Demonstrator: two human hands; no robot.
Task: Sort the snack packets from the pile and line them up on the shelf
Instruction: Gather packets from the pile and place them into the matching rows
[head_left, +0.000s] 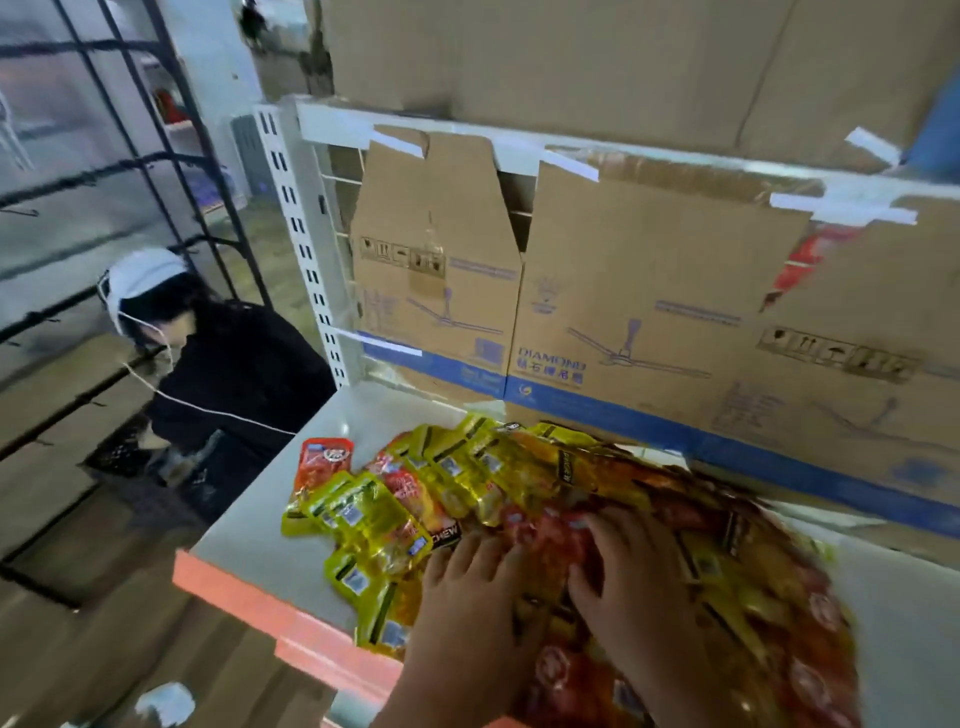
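Note:
A pile of yellow and red snack packets (467, 483) covers the middle and right of a white shelf (260, 545) with an orange-red front edge. One red packet (322, 462) lies at the pile's far left. My left hand (467, 587) rests flat on the packets near the shelf's front, fingers spread. Just to its right, my right hand (618, 566) presses on red packets, its fingers slightly bent. Neither hand plainly grips a packet. The right part of the pile is blurred.
Flattened cardboard boxes (623, 312) are taped up as the shelf's back wall, and a larger box sits on the shelf above. A perforated white upright (306, 249) stands at the left. A person in dark clothes (228, 374) crouches on the left, below the shelf.

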